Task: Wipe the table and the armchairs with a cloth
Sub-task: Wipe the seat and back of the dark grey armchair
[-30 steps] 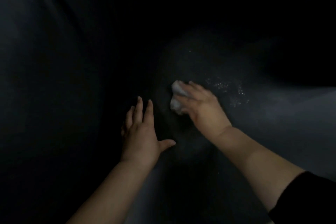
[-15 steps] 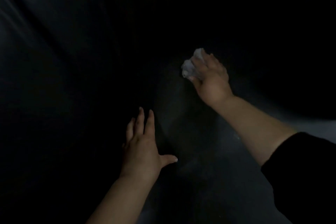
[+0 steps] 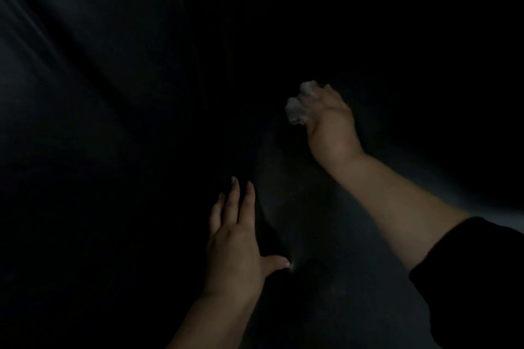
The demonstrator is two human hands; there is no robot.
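Pretty dark shot, mostly a black upholstered surface that looks like the armchair (image 3: 326, 278). The right hand (image 3: 331, 125) has its fingers (image 3: 321, 99) curled round a small bunched-up white cloth (image 3: 297, 110), pressed against the dark surface up top. The left hand (image 3: 235, 246) lies flat on the upholstery lower down, fingers straight and close together, thumb stuck out sideways. A black sleeve (image 3: 467, 278) covers the right upper arm.
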